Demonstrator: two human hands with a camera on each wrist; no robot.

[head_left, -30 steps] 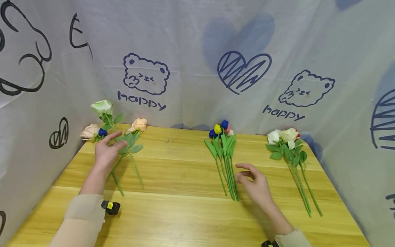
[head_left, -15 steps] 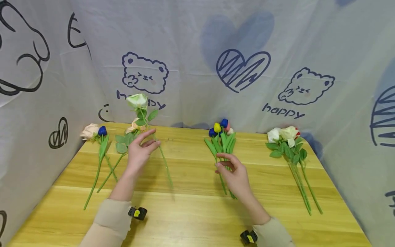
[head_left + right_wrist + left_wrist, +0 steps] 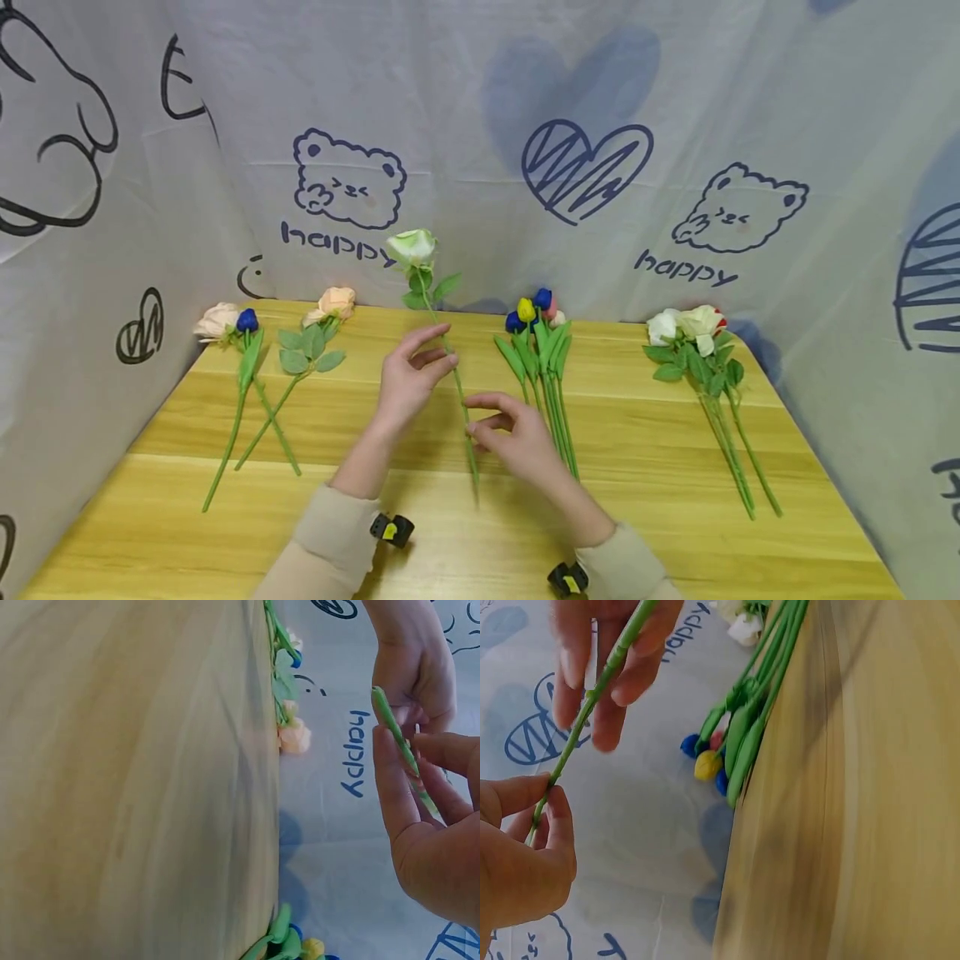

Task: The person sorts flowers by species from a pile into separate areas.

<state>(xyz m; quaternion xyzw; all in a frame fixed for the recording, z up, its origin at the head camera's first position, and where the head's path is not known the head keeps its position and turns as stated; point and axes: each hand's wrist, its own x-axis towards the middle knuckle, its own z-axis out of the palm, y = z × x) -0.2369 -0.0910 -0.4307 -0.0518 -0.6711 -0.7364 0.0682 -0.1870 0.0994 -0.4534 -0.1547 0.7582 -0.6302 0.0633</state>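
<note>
My left hand (image 3: 412, 375) pinches the stem of a pale green-white artificial rose (image 3: 412, 247), held raised above the table with its bloom up and its stem slanting down to the right. Lower on that stem (image 3: 600, 682), my right hand (image 3: 517, 433) has its fingers spread loosely on both sides, fingertips right at the stem. In the right wrist view, the stem's cut end (image 3: 380, 701) passes between thumb and fingers. Behind my right hand lies a bunch of artificial tulips (image 3: 551, 350) in blue, yellow and pink.
At the left lie two peach roses (image 3: 337, 304) and a blue tulip (image 3: 247, 321) with crossing stems. White and cream roses (image 3: 697, 329) lie at the right. A patterned cloth (image 3: 450, 125) surrounds the wooden table (image 3: 450, 542) at the back and sides.
My left hand lifted the green-white rose off the left group and carried it right to the middle. My right hand moved left, past the tulips, to the rose's lower stem.
</note>
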